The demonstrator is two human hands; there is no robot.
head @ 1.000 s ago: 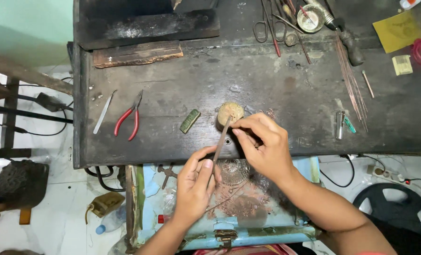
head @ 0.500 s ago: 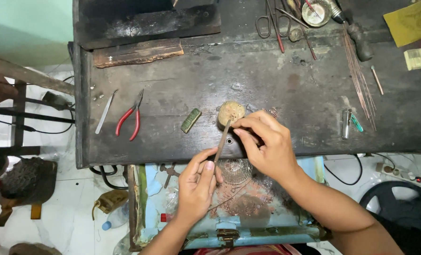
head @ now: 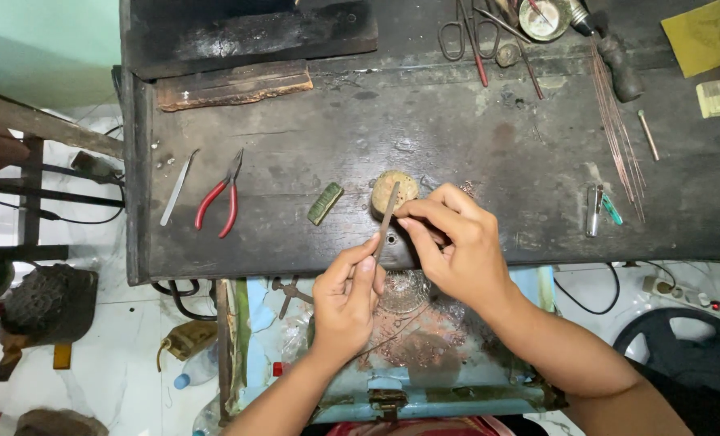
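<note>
Working at the front edge of a dark, scarred wooden workbench (head: 473,145), a person is holding a thin flat metal strip (head: 388,211) between both bare hands. The right hand (head: 453,242) is pinching the strip near its middle, thumb and forefinger pressed together on it, while the left hand (head: 348,295) is gripping its lower end with thumb and fingertips closed on the metal. The strip is slanting upward, its top end lying over a small round cork-coloured block (head: 394,191) that is sitting on the bench just beyond the hands.

Lying just left of the block is a small green ridged piece (head: 325,203). Farther left, red-handled pliers (head: 221,196) are resting beside a pair of steel tweezers (head: 178,187). A weathered plank (head: 232,83) is lying along the back of the bench. At the far right, a bundle of thin copper-coloured wires (head: 618,133) is fanning out across the wood, with a small metal clip (head: 594,210) near its lower end and scissors (head: 457,32) and a round tin (head: 544,18) sitting toward the back edge. A yellow sheet (head: 709,34) is showing in the top right corner.

Below the bench edge, an open pale blue drawer (head: 529,287) is sitting under the person's wrists, holding reddish dust and scraps.
</note>
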